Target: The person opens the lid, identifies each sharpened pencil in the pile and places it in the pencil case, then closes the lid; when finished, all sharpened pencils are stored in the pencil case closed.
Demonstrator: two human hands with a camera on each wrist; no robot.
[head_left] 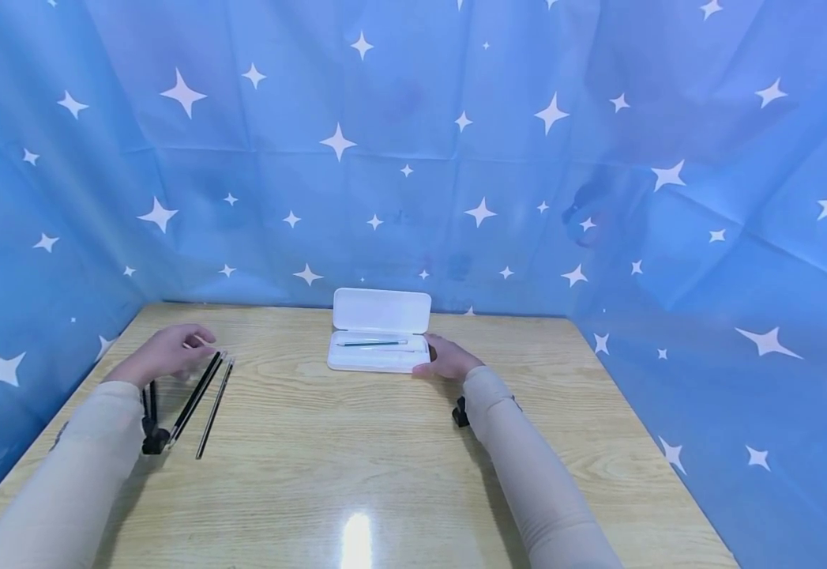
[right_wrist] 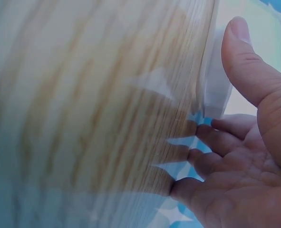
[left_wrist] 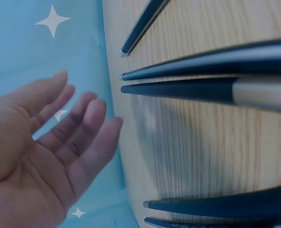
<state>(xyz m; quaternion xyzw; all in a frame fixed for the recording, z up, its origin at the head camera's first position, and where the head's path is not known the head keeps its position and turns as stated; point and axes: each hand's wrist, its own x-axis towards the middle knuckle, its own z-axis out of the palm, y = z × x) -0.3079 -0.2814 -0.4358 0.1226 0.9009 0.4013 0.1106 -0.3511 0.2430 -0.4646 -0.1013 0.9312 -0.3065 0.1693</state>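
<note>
left hand (head_left: 164, 353): fingers relaxed, holding nothing, at 10 o'clock beside pencils (head_left: 203, 395) | right hand (head_left: 449, 359): fingers straight, touching open pencil case (head_left: 381, 332), 12 o'clock on table (head_left: 356, 466)

No legible text, label, brand, number or sign appears in any view. The white case (head_left: 381, 340) bears no readable marking. The blue backdrop (head_left: 413, 158) carries only white star shapes.
</note>
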